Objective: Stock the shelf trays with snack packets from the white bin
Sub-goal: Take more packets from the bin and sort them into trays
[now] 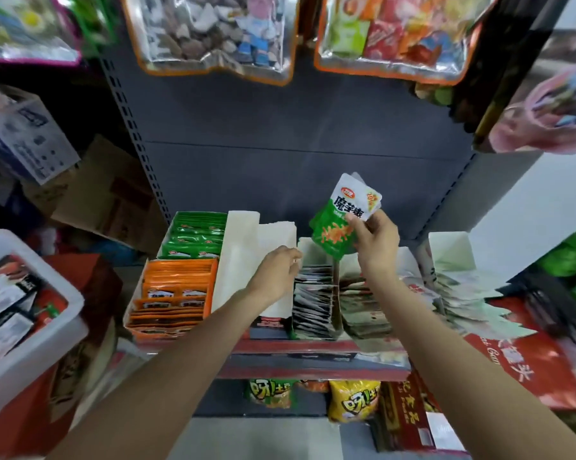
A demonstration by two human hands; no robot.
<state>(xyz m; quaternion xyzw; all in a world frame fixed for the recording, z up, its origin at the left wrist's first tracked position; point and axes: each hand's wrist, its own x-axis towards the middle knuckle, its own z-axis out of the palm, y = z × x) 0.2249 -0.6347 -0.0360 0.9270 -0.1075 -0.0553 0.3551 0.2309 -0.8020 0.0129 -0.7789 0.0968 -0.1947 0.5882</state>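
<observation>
Right hand [376,242] pinches a small stack of green-and-white snack packets [344,215] at frame centre, above the shelf trays [313,293]. Left hand [276,272], fingers loosely curled, holds nothing, resting at the tray divider. White bin [31,327] waits far left. Next, I'd say: lower the packets into the open slot.

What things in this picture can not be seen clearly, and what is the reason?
- Head view: how many green packets the right hand holds; the front one covers the rest.
- Head view: left hand fingers; they curl out of sight behind the hand, at the tray divider.
- Head view: white bin contents; cut by the left edge and blurred.
</observation>
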